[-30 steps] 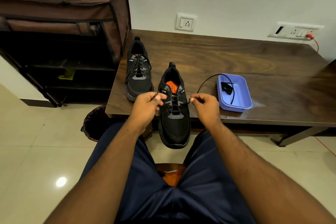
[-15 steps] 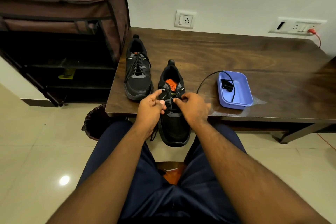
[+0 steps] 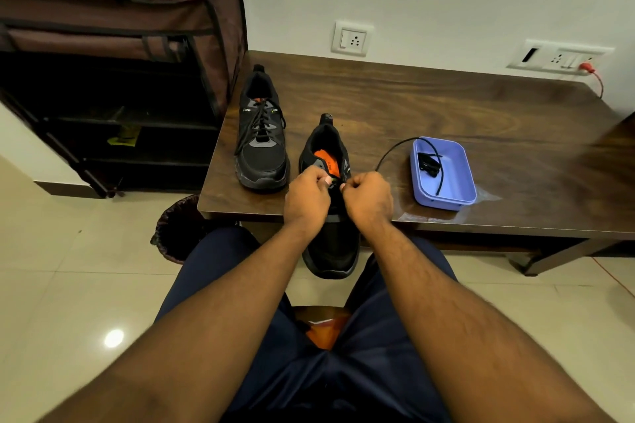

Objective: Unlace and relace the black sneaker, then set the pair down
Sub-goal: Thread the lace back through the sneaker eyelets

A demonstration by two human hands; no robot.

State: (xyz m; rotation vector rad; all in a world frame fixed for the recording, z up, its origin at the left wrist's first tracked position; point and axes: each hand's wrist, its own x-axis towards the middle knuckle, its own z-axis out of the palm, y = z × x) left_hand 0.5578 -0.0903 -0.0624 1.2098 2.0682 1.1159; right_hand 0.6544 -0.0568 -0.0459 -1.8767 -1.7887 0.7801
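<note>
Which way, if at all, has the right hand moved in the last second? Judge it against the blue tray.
Yes. The right hand, pinching the lace, has shifted leftward, away from the blue tray, in over the near sneaker.

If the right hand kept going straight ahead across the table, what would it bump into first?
The right hand points away from the person, over the near sneaker. Going straight on, it would probably brush that shoe's collar and orange lining first. Beyond that lies bare table, then the wall. Depth is hard to judge from one view.
</note>
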